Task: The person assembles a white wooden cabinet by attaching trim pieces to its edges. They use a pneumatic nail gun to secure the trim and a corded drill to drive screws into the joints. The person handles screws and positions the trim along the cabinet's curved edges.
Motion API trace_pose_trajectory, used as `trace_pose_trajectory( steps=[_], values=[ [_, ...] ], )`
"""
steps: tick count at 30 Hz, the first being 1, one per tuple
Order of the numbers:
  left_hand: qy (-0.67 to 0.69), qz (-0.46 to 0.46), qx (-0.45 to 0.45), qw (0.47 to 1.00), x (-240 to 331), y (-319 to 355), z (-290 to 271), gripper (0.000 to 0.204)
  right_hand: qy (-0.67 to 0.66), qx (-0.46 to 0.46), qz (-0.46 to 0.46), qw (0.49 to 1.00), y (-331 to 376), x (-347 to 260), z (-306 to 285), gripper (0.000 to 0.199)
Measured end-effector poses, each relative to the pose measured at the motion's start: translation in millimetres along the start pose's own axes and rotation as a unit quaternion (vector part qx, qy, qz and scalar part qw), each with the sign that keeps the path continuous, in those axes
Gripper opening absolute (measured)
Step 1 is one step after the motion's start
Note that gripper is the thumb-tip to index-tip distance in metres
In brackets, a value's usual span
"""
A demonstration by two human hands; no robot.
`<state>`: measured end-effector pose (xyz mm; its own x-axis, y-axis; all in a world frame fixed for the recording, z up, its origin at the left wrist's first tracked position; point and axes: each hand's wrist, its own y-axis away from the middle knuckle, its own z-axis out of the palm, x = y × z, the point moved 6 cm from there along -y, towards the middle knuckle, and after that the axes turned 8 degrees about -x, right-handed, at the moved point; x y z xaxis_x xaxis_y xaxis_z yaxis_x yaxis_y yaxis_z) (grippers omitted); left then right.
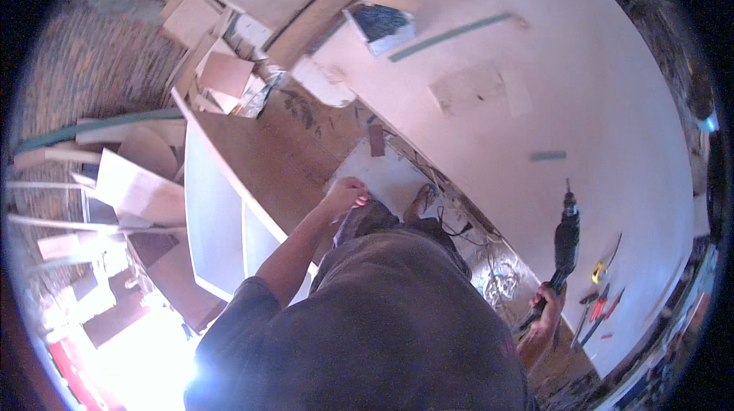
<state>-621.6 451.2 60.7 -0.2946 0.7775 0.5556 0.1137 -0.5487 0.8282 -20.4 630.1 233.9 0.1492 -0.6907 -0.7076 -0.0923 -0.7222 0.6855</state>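
Observation:
My right hand point(549, 305) grips a black power drill point(566, 239) by its handle. The drill's bit points away from me, over the right side of a large pale work table point(489, 136). In front of my body, at its left, my left hand point(348, 192) has its fingers curled in. Whatever it may hold is hidden. Right of the drill, on the table, lie a yellow tape measure point(599, 272) and a red-handled tool point(599, 308). Farther off, a green strip point(548, 155) rests flat.
A white open cabinet-like panel box point(210, 208) stands to my left. Wood offcuts point(145, 185) are piled beyond it. At the table's far end sit a box with a dark inside point(380, 26) and a long green strip point(451, 36). Cables point(478, 235) trail along the table's near edge.

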Motion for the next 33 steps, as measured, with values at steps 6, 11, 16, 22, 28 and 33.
trace_pose_trajectory(
  steps=[6,11,16,22,28,33],
  values=[
    [0.230,0.089,-0.141,0.959,54.1,6.5,23.3,0.018,0.073,-0.212,-0.139,0.965,47.2,-54.0,227.5,0.080],
    [0.613,0.076,-0.258,0.743,97.3,58.4,8.2,0.019,0.258,-0.314,-0.246,0.880,101.6,-88.9,407.3,0.082],
    [0.757,0.249,-0.169,0.580,92.4,128.4,-100.3,0.042,0.377,-0.352,-0.475,0.713,172.0,-86.3,556.7,0.085],
    [0.843,0.255,-0.069,0.469,22.9,178.9,-193.8,0.037,0.441,-0.561,-0.372,0.594,240.6,-32.3,669.4,0.078],
    [0.845,0.272,0.084,0.452,-21.7,200.7,-225.8,0.035,0.417,-0.690,-0.113,0.581,256.7,18.2,727.0,0.043],
    [0.818,0.315,0.199,0.439,-19.6,209.9,-239.1,0.025,0.370,-0.726,-0.063,0.576,243.4,12.9,779.0,0.026]
  ],
)
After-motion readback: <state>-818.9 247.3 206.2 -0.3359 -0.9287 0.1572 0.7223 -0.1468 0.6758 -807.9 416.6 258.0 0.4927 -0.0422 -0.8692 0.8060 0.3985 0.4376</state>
